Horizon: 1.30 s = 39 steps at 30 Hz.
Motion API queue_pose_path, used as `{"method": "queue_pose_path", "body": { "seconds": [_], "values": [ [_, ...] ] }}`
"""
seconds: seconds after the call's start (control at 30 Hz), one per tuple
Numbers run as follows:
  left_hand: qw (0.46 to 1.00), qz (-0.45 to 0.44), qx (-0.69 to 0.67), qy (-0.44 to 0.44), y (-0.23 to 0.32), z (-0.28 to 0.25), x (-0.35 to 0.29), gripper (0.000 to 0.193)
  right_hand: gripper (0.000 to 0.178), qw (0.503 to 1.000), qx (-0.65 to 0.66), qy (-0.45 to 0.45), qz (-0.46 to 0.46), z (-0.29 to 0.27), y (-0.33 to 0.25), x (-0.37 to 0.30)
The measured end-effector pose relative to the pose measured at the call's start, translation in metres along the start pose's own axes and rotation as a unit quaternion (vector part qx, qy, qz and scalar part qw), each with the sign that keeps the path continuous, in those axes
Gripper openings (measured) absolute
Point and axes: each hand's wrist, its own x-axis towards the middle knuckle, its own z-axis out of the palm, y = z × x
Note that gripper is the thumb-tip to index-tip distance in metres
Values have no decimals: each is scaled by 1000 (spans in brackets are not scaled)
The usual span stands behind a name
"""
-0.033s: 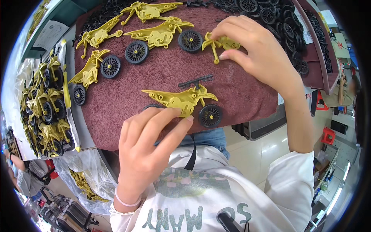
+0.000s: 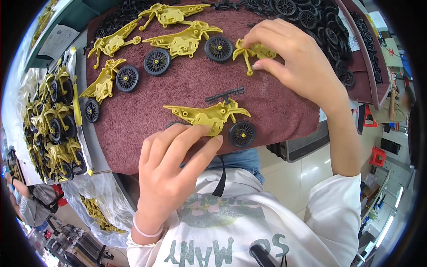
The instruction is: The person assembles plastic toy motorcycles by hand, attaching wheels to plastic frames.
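- Across the surface (image 2: pixel 94 151), a dark red cloth (image 2: pixel 284 111) is lying, and the pale floor (image 2: pixel 307 171) is shining below.
- Out in the room, two red stools (image 2: pixel 378 156) are standing at the right; another person's striped sleeve (image 2: pixel 44 200) is showing at the left.
- At the near edge, one toy motorbike (image 2: pixel 195 115) is lying on the cloth; its back wheel (image 2: pixel 175 124) is mostly hiding behind the left hand (image 2: pixel 171 171).
- The left grip is touching the motorbike's lower part with thumb and finger; I cannot tell if they are pinching.
- The right hand (image 2: pixel 289 60) is covering part of a yellow frame (image 2: pixel 260 52) further back; its finger and thumb are sitting apart on the frame, and I cannot tell how tightly.
- Six yellow toy bodies are lying on the cloth, counting those two; three are having two wheels each.
- One black handlebar (image 2: pixel 224 94) is sitting on the near motorbike.
- The black wheel pile (image 2: pixel 331 40) and packed motorbikes (image 2: pixel 58 120) are crowding too much to count.
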Motion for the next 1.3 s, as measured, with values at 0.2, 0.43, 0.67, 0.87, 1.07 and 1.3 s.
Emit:
{"method": "queue_pose_path", "body": {
  "seconds": [0.2, 0.43, 0.67, 0.87, 1.07, 1.3],
  "values": [
    [1000, -7, 11, -6, -1, 8, -1, 27, 48, 990, 46, 133, -18, -24, -9, -5],
    [1000, -14, -11, -7, 1, 10, -2, 28, 42, 899, 340, 275, 13, -12, -44, -31],
    [972, -98, -156, 144, -5, -19, -6, 38, 46, 803, 529, 257, 98, 34, -84, -31],
    [999, -3, -32, -22, -15, -16, 18, 39, 42, 715, 640, 239, 151, 56, -110, -30],
    [999, 12, -27, -34, -26, -16, 18, 38, 37, 884, 384, 228, 137, 46, -107, -26],
    [994, -33, -89, -56, -28, -11, 21, 41, 35, 940, 216, 237, 116, 57, -104, -31]
  ]
}}
